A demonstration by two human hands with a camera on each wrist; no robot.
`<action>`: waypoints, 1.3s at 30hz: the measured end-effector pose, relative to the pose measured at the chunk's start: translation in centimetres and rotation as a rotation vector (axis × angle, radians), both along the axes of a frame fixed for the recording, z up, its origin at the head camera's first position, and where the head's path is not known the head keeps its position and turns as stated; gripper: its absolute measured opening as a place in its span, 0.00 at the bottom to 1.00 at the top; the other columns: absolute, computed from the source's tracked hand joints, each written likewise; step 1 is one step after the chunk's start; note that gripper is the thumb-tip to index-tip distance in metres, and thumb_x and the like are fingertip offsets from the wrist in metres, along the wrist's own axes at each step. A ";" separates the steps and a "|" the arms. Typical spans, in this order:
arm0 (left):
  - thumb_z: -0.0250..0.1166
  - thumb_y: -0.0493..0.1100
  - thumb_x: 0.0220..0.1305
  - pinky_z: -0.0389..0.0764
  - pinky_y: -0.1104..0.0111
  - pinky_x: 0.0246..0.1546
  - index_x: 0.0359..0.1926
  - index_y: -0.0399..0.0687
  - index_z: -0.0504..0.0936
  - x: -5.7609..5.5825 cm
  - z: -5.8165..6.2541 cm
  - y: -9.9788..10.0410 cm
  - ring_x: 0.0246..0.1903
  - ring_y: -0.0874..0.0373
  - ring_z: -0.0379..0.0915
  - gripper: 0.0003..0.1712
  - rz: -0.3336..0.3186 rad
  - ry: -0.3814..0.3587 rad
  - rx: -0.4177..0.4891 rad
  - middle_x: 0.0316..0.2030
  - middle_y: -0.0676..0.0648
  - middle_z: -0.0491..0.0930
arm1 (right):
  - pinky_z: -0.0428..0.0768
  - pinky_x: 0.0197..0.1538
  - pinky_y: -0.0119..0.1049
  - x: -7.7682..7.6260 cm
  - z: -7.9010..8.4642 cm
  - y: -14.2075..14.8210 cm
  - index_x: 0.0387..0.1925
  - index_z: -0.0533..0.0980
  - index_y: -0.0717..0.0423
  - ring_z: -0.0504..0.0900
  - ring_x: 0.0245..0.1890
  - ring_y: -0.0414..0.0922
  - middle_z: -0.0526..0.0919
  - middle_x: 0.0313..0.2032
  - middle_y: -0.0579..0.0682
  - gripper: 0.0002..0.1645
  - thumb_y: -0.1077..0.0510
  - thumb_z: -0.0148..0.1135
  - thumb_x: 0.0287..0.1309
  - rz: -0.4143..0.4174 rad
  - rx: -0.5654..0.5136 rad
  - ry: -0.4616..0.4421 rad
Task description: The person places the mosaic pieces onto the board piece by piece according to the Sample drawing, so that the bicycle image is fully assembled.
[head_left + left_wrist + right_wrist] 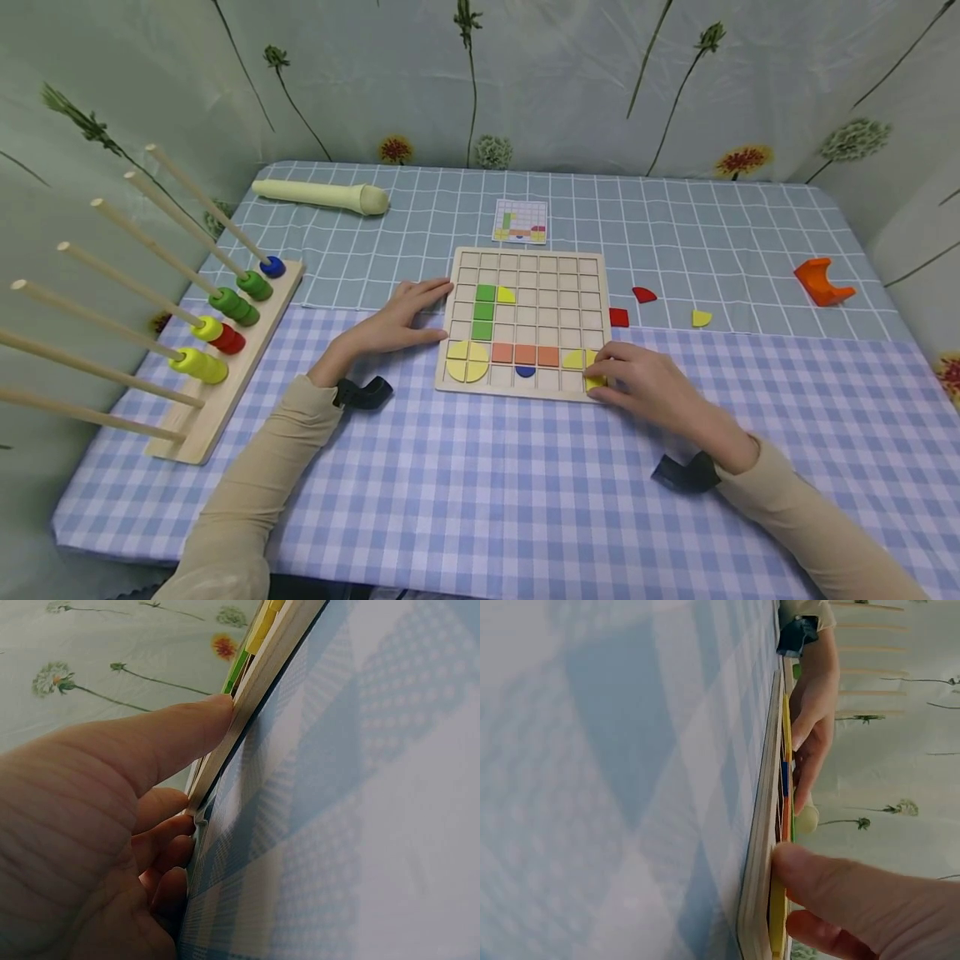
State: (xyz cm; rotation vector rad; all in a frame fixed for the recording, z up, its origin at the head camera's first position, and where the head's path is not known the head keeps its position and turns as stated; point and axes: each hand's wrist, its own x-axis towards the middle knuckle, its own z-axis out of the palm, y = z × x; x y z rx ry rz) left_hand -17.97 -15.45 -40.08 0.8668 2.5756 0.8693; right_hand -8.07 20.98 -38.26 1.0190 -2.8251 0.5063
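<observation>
A wooden grid board lies flat at the middle of the table. It carries green squares, orange squares, a blue half-circle, a yellow circle of quarter pieces and another yellow quarter piece. My left hand rests against the board's left edge, fingers and thumb extended. At the lower right corner, my right hand pinches a yellow piece between thumb and fingers. The hand partly hides it. In the right wrist view, the thumb touches the yellow piece at the board's rim.
A small pattern card lies behind the board. Right of it are a red quarter piece, a red square, a yellow quarter piece and an orange curved block. A bead rack and a pale microphone-shaped object stand left.
</observation>
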 end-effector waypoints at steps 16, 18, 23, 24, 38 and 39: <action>0.64 0.48 0.60 0.54 0.49 0.63 0.72 0.45 0.53 0.0 0.2 0.0 0.63 0.45 0.48 0.45 0.006 -0.006 -0.001 0.73 0.43 0.49 | 0.77 0.38 0.39 -0.4 -0.2 0.2 0.40 0.83 0.58 0.75 0.33 0.42 0.82 0.36 0.50 0.16 0.58 0.72 0.46 -0.164 -0.079 -0.071; 0.64 0.48 0.60 0.54 0.50 0.63 0.72 0.45 0.53 0.0 0.2 0.0 0.63 0.46 0.48 0.44 0.007 -0.010 -0.002 0.73 0.43 0.49 | 0.77 0.39 0.39 -0.4 -0.2 0.2 0.41 0.82 0.58 0.75 0.33 0.42 0.82 0.37 0.51 0.16 0.59 0.71 0.47 -0.160 -0.076 -0.091; 0.64 0.48 0.60 0.54 0.50 0.62 0.72 0.45 0.53 0.1 0.1 0.0 0.63 0.46 0.48 0.45 0.008 -0.010 0.004 0.73 0.43 0.49 | 0.78 0.39 0.40 -0.6 -0.2 0.5 0.40 0.82 0.59 0.78 0.34 0.43 0.83 0.37 0.51 0.16 0.60 0.71 0.46 -0.133 -0.108 -0.050; 0.64 0.48 0.60 0.55 0.50 0.62 0.72 0.45 0.53 0.1 0.1 0.0 0.62 0.46 0.48 0.45 0.007 -0.009 0.004 0.73 0.43 0.49 | 0.78 0.39 0.40 -0.6 -0.2 0.6 0.40 0.82 0.59 0.78 0.34 0.43 0.83 0.37 0.51 0.16 0.61 0.71 0.45 -0.130 -0.118 -0.028; 0.64 0.49 0.60 0.56 0.51 0.61 0.72 0.46 0.53 -0.1 -0.2 0.0 0.60 0.47 0.50 0.44 0.006 0.000 0.009 0.73 0.44 0.49 | 0.73 0.31 0.37 -2.1 0.6 4.7 0.41 0.82 0.62 0.74 0.29 0.46 0.83 0.35 0.58 0.16 0.64 0.69 0.46 -0.329 -0.080 0.020; 0.64 0.49 0.60 0.56 0.51 0.61 0.72 0.46 0.53 -0.1 -0.2 0.0 0.60 0.47 0.50 0.44 0.006 0.001 0.009 0.73 0.44 0.49 | 0.72 0.30 0.36 -2.2 0.8 5.1 0.41 0.82 0.63 0.73 0.28 0.46 0.83 0.36 0.59 0.16 0.65 0.69 0.47 -0.342 -0.073 0.016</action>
